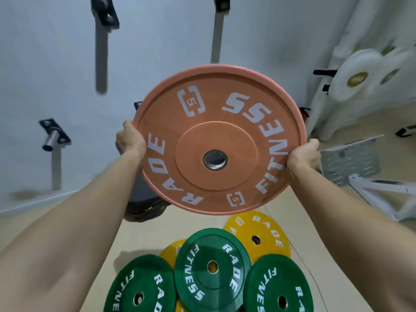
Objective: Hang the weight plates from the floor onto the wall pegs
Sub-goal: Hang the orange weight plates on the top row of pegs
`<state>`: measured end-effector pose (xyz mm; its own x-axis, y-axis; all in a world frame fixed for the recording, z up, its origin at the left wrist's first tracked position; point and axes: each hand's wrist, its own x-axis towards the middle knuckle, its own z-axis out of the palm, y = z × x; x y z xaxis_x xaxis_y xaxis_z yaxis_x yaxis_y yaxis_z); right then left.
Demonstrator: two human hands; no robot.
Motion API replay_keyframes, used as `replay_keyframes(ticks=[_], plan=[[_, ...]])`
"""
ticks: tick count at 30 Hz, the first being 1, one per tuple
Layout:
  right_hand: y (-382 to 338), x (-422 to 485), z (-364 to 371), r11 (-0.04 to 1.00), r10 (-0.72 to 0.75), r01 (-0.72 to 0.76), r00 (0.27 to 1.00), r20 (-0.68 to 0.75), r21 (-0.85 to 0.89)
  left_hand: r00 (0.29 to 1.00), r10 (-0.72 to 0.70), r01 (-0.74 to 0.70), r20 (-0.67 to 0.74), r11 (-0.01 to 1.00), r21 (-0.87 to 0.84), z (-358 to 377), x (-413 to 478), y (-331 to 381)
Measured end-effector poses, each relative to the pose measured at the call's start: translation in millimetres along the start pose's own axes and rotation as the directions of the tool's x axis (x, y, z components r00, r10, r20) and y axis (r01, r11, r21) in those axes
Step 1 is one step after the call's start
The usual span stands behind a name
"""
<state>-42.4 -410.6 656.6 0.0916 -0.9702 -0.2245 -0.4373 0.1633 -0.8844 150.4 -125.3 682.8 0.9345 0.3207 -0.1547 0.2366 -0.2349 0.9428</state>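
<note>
- Fingers (pixel 127 128) of the left hand (pixel 130 143) are wrapped round the left rim of the orange plate (pixel 216 134), their tips hidden behind it. The right hand (pixel 304 155) grips the right rim the same way.
- The orange plate is held in the air between both hands, in front of the wall (pixel 157 41) and above the plates on the floor (pixel 144 235).
- Its lettered flat face is turned toward the camera, top edge tilted away toward the wall. The steel-lined centre hole is open and unobstructed.
- Three pegs stick out of the wall: one at the left (pixel 50 140), and two blurred ones higher up (pixel 108 16) (pixel 221 5).
- Near, on the floor, three green plates (pixel 211 266) lie flat, overlapping yellow plates (pixel 258 235).
- A stack of black plates (pixel 144 204) sits by the wall under the orange plate.
- At the right stand white plates (pixel 360 77) and a white frame (pixel 382 190).
</note>
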Motion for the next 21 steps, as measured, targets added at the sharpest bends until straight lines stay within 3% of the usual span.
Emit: replay_keyframes(ticks=[4, 10, 17, 21], plan=[[-130, -12, -60, 0.989, -0.013, 0.01, 1.0, 0.015, 0.144, 0.997, 0.069, -0.07, -0.022, 0.996, -0.053, -37, -38, 135], [-263, -32, -93, 0.939, -0.029, 0.006, 0.997, 0.064, 0.343, 0.982, 0.154, -0.172, -0.113, 0.972, -0.163, -71, -52, 270], [-374, -28, -58, 0.861, -0.129, 0.058, 0.986, 0.107, 0.505, 0.959, 0.215, -0.264, -0.187, 0.918, -0.297, -81, -10, 369], [-450, -10, -15, 0.81, -0.116, 0.034, 0.988, 0.103, 0.586, 0.958, 0.21, -0.269, -0.194, 0.891, -0.367, -59, 42, 433]])
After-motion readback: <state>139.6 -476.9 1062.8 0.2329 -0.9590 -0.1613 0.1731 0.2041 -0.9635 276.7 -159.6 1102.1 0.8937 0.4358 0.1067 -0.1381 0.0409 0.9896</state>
